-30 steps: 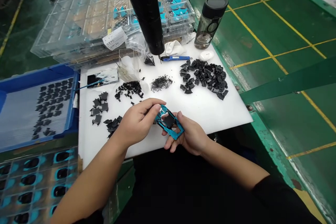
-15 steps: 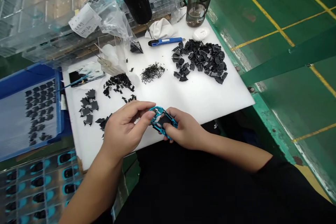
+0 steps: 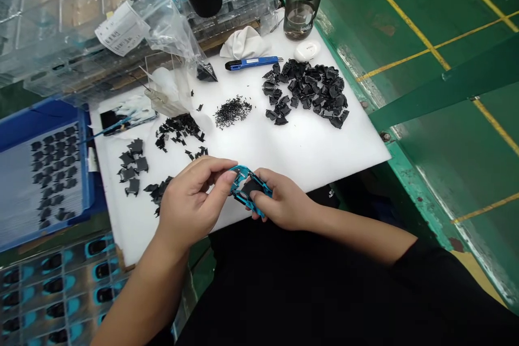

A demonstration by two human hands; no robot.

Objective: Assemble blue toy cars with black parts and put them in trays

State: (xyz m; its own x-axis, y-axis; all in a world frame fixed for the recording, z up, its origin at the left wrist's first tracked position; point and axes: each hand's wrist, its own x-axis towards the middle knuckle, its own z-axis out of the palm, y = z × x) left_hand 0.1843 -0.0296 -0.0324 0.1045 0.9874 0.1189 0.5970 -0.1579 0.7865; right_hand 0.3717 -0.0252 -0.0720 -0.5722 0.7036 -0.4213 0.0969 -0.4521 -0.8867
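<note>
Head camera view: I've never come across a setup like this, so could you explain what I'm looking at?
There is no machine arm here, just one person's two bare hands, seen by a camera worn on the head, looking forward and down. The left hand pinches one end of a blue plastic frame; the right hand grips the other, its thumb over a dark insert. On the white board lie a heap of black molded parts, a pile of tiny black pieces and a blue utility knife. A drink bottle stands at the far edge.
</note>
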